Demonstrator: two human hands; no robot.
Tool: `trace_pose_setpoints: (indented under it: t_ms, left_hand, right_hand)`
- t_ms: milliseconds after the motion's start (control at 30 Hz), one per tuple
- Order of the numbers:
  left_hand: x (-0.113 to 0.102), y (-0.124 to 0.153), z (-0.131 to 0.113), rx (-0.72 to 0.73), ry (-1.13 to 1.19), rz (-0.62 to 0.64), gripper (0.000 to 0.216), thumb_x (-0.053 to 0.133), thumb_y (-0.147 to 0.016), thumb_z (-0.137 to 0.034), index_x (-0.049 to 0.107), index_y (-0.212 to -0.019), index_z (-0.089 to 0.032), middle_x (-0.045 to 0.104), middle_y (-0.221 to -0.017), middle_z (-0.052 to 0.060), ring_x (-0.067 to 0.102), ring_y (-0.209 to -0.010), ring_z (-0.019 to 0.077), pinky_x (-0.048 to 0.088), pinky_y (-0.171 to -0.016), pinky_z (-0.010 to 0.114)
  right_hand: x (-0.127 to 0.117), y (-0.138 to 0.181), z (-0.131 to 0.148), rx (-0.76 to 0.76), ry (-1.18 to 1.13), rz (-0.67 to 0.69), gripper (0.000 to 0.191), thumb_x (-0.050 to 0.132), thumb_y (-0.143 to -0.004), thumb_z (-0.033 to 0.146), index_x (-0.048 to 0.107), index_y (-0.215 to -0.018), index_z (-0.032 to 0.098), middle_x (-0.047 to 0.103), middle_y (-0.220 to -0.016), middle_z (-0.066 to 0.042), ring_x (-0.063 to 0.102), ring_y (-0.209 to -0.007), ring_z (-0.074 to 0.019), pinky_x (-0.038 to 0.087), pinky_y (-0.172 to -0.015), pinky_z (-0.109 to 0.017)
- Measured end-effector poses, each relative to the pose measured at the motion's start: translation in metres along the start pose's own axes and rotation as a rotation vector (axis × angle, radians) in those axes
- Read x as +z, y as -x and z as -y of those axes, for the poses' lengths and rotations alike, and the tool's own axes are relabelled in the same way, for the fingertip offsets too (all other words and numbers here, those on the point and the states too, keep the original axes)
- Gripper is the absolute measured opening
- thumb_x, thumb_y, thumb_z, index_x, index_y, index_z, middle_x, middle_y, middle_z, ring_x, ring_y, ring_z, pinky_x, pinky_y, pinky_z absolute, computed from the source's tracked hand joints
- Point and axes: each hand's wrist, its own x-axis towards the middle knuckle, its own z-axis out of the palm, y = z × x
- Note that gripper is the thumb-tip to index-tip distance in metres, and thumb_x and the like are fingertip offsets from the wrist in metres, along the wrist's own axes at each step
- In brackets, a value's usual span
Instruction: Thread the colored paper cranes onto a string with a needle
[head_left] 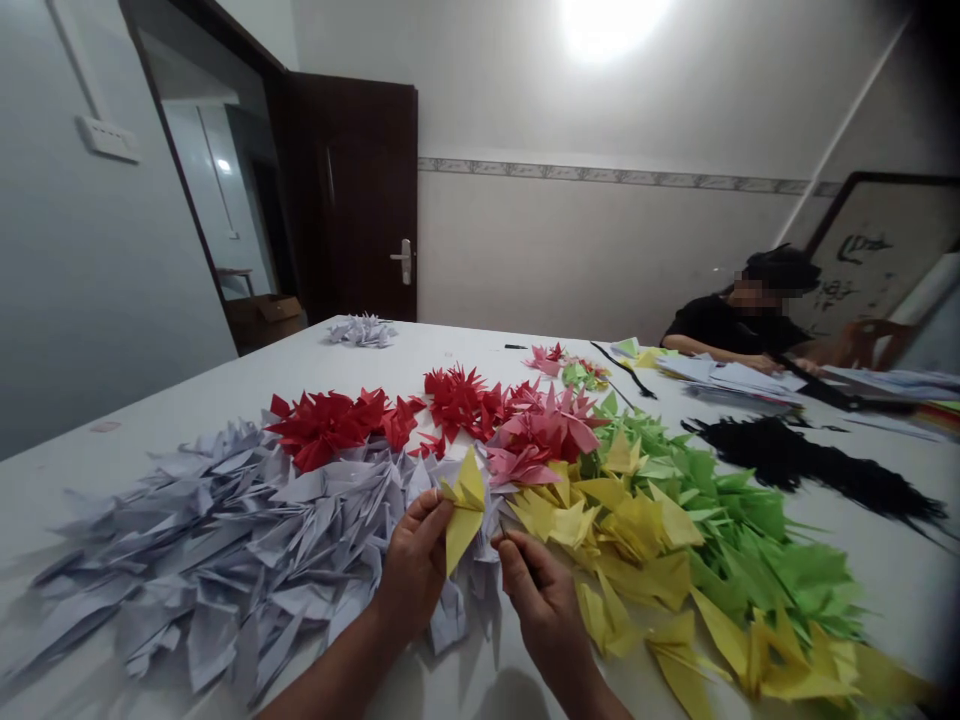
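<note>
My left hand (418, 550) pinches a yellow folded-paper crane (465, 507) by one side, its wings spread. To its right, my right hand (544, 590) is closed in a pinch near a thin, dark tip; what the fingers hold is too small to name. A gap lies between the crane and the right fingertips. Below and around both hands spread heaps of folded-paper cranes: white ones (247, 550) to the left, red ones (322, 425) and pink ones (544, 430) beyond, yellow ones (637, 530) and green ones (772, 540) to the right.
The white table (247, 400) also bears a small white paper pile (364, 330), a black stringy bundle (817, 465) and paper stacks (727, 378). A person (750, 310) in black sits at the far right. A dark door (352, 200) stands open behind.
</note>
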Motion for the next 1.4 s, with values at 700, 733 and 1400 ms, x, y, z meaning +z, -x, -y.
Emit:
trace_pose_setpoints:
  t_ms: [700, 733, 1400]
  left_hand:
    - [-0.001, 0.008, 0.004, -0.038, -0.057, 0.088, 0.031, 0.077, -0.065, -0.034, 0.062, -0.087, -0.019, 0.064, -0.078, 0.002, 0.059, -0.068, 0.0139, 0.046, -0.064, 0.021]
    - [-0.001, 0.008, 0.004, -0.038, -0.054, 0.091, 0.031, 0.077, -0.064, -0.034, 0.062, -0.086, -0.019, 0.063, -0.078, 0.002, 0.058, -0.067, 0.0136, 0.046, -0.064, 0.021]
    - [0.003, 0.012, 0.001, -0.042, -0.014, 0.078, 0.037, 0.081, -0.057, -0.035, 0.061, -0.08, -0.016, 0.063, -0.074, 0.002, 0.057, -0.064, 0.0138, 0.044, -0.062, 0.023]
  right_hand:
    - [0.004, 0.003, -0.008, -0.203, 0.134, 0.123, 0.028, 0.053, -0.086, 0.035, 0.068, -0.097, 0.015, 0.071, -0.088, -0.009, 0.067, -0.077, -0.0207, 0.054, -0.071, -0.026]
    - [0.004, 0.003, -0.008, -0.206, 0.138, 0.126, 0.028, 0.053, -0.086, 0.035, 0.068, -0.098, 0.015, 0.071, -0.089, -0.009, 0.067, -0.078, -0.0208, 0.054, -0.071, -0.026]
    - [0.0, 0.001, -0.011, -0.277, 0.176, 0.128, 0.025, 0.054, -0.084, 0.033, 0.069, -0.095, 0.016, 0.073, -0.085, -0.009, 0.068, -0.071, -0.021, 0.055, -0.063, -0.024]
